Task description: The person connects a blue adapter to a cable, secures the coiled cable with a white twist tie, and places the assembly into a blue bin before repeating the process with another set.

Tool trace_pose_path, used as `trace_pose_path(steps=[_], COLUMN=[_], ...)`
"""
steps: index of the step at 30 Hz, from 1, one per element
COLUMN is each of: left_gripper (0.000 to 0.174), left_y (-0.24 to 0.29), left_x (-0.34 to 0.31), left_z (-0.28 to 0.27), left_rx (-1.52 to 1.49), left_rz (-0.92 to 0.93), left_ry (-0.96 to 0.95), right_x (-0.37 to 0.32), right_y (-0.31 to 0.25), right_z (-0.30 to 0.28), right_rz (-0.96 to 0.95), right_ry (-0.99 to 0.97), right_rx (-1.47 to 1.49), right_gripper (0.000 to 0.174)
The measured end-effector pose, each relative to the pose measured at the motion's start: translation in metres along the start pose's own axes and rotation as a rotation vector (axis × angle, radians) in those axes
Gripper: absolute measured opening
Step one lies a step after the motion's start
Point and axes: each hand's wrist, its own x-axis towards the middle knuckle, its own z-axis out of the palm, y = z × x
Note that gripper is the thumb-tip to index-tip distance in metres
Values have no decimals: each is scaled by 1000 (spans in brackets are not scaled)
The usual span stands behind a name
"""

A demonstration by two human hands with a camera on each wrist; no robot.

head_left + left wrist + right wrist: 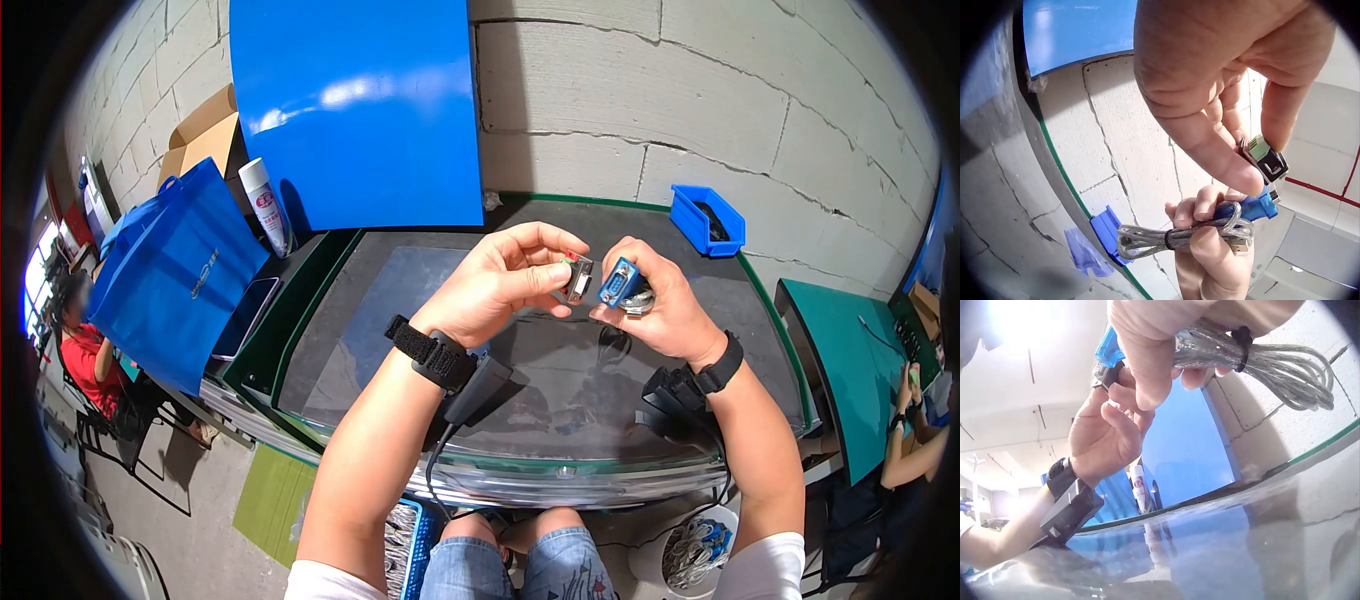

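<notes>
Above the dark mat, the left hand (pixel 487 285) pinches a small connector module (pixel 577 280) between thumb and fingers; in the left wrist view this module (pixel 1266 160) shows a green block and a black part. Just to its right, the right hand (pixel 665 305) grips a blue serial plug (pixel 618 284), its socket face turned toward the module. A clear-grey cable (pixel 1166 240), bundled with a black tie, hangs from the right hand in the left wrist view. In the head view a small gap lies between plug and module.
A blue bin (pixel 708 222) with dark items stands at the mat's back right. Behind the table are a blue panel (pixel 360 110), a spray can (pixel 265 205) and a blue bag (pixel 180 270). Below sit a white bucket of cables (pixel 735 520) and a blue basket (pixel 425 540). People sit at both sides.
</notes>
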Motion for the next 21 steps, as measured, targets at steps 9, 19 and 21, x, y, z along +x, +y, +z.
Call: trace_pose_path(steps=[9, 19, 21], left_gripper=[32, 31, 31], left_y=[1, 1, 2], left_x=[-1, -1, -1], left_z=[1, 1, 1], left_rx=[-25, -39, -40], left_rz=[7, 17, 13], left_ry=[-18, -32, -38], right_x=[2, 3, 3], right_y=[-2, -2, 0], right_z=[0, 1, 1], right_rz=[-68, -77, -99], right_ry=[-21, -29, -26], right_rx=[70, 60, 59], right_gripper=[34, 33, 33])
